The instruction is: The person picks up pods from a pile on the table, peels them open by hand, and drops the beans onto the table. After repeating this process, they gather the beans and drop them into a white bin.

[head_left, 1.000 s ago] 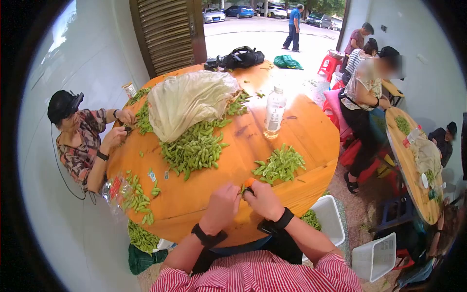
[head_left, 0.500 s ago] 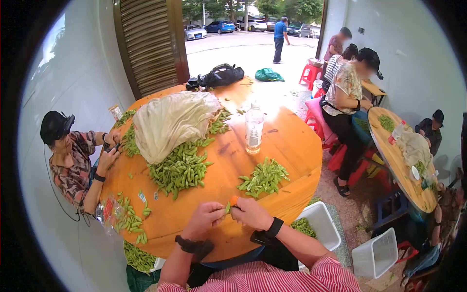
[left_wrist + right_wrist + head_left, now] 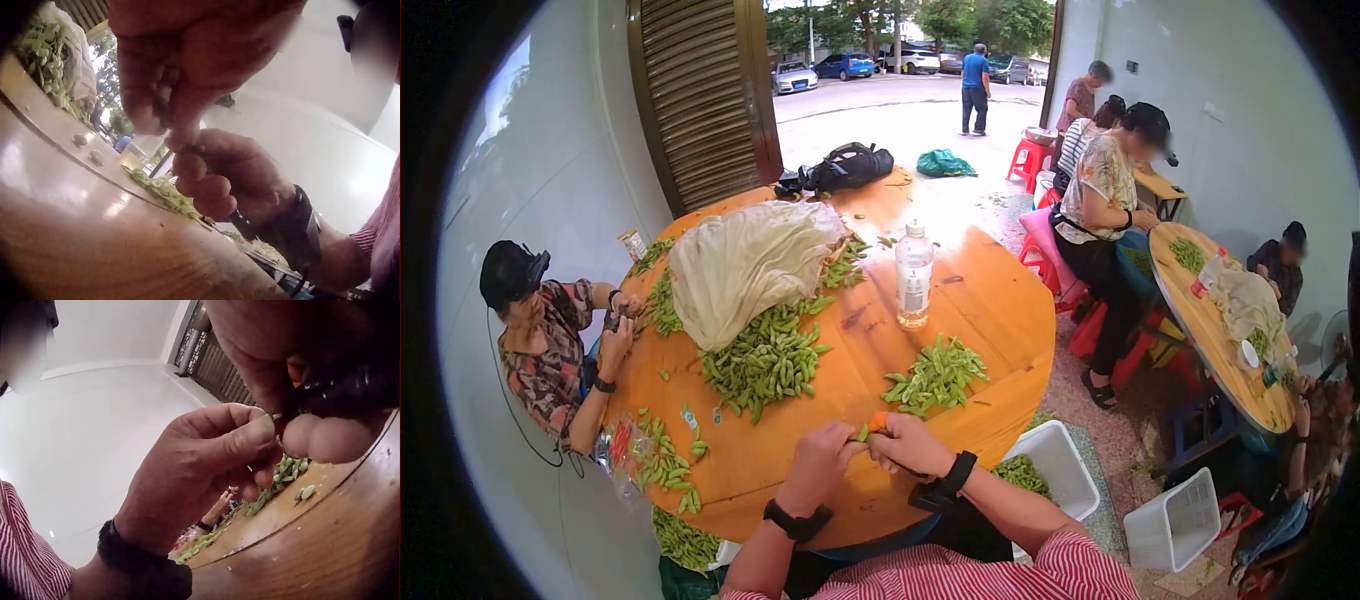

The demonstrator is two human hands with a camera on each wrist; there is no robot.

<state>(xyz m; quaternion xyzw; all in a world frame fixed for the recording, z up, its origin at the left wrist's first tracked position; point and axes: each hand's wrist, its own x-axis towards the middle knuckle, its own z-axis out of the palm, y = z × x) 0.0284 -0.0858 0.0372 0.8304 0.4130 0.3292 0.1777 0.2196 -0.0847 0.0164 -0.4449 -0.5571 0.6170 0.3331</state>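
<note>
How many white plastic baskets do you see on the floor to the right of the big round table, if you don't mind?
2: one basket against the table's edge with green pods inside, another basket farther right. Others may be hidden beneath the table.

Round wooden worktop (image 3: 990, 300) with a water bottle (image 3: 913, 272) near its centre. Pale cloth sack (image 3: 740, 260) at far left, over a large pile of green pods (image 3: 765, 360). Black bag (image 3: 845, 165) at the far edge. 2 white baskets (image 3: 1060, 462) (image 3: 1175, 520) on the floor, right.
</note>
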